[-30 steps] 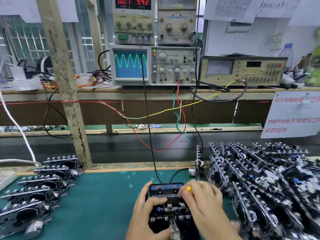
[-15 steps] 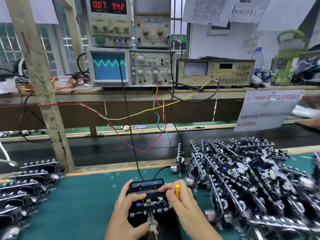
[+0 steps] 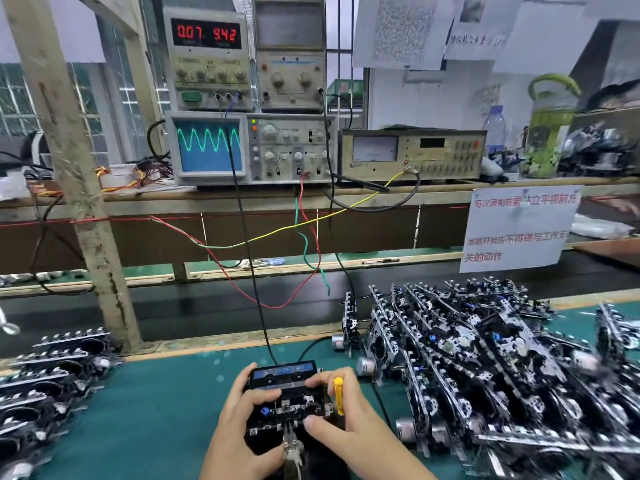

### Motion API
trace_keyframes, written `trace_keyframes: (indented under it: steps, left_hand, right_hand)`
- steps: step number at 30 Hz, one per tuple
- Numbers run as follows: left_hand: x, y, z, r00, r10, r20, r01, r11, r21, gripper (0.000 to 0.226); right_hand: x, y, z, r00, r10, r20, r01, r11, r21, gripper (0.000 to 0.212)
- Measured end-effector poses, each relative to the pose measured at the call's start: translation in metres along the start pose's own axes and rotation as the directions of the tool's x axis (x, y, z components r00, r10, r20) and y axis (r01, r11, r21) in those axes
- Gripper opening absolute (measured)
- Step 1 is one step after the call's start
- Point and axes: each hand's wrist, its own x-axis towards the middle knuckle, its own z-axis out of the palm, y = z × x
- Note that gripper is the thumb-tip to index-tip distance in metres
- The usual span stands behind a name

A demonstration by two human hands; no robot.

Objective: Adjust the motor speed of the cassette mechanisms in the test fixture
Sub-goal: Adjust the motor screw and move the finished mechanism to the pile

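Oscilloscope [image 3: 207, 147] trace has grown taller than half a second ago; adjustment evidently registers. Left hand [image 3: 242, 420] grasps the cassette mechanism [image 3: 287, 403]; right hand [image 3: 349, 414] clasps the yellow screwdriver [image 3: 338, 394].

Matt green mat [image 3: 145, 410]; rough, worn wooden post [image 3: 65, 161]; shiny metal mechanisms [image 3: 485, 375] at three o'clock; paper notice [image 3: 519, 230].

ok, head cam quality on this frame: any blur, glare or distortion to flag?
Head view: wide-angle bowing bends the wooden post and shelf edge; the mechanism pile smears toward the right edge; the supply readout and scope trace stay crisp; both hands and the yellow screwdriver are sharp; no harsh glare.
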Motion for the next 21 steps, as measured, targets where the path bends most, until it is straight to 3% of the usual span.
trace_keyframes:
  steps: [10,21]
  left_hand:
    - [-0.001,0.004,0.001,0.999,-0.037,0.018,0.037,0.999,-0.019,0.069]
    - [-0.002,0.014,-0.001,0.998,-0.043,0.036,0.044,0.999,-0.018,0.069]
  right_hand:
    - [-0.006,0.004,0.015,0.988,-0.001,-0.152,0.007,0.999,0.040,0.026]
    - [-0.009,0.002,0.014,0.989,0.012,-0.146,-0.008,1.000,0.023,0.025]
